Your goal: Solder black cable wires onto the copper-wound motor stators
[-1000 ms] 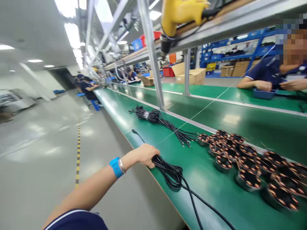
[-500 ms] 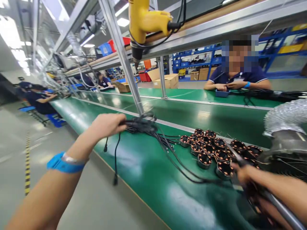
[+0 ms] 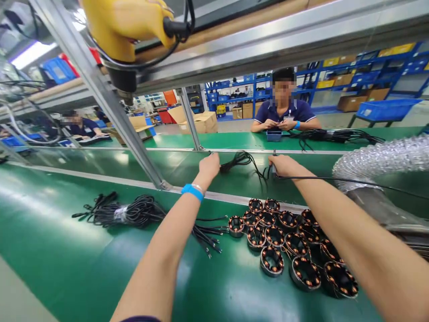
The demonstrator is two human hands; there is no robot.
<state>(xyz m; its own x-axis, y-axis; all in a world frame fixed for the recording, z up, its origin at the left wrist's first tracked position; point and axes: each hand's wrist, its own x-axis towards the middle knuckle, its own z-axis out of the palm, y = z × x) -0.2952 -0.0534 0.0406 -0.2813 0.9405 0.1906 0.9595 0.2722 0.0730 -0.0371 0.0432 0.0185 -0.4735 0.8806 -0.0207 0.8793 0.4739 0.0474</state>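
Observation:
Reached out over the far side of the bench, my left hand (image 3: 209,165) is closed around one end of a looped black cable (image 3: 239,160). The loops hang between my two hands. My right hand (image 3: 284,165) is also closed, with strands of the same cable running up to its fingers; a small dark grey piece shows just below them, its kind unclear. Nearer to me, behind my left forearm, lies a tied bundle of black cables (image 3: 140,211) with bare wire ends pointing right. Several copper-wound stator coils (image 3: 272,260) stand grouped below my right forearm.
A yellow heat gun (image 3: 124,31) hangs from the overhead rail, beside a metal post (image 3: 110,112). At the right a silver flexible duct (image 3: 385,158) arches over the bench, and a thin black cord (image 3: 362,182) crosses it. A co-worker (image 3: 283,109) sits opposite, near more cables (image 3: 335,135).
My left hand has left the cable bundle and moved forward and right. My right hand has moved forward from beside the stator coils. The view has turned right.

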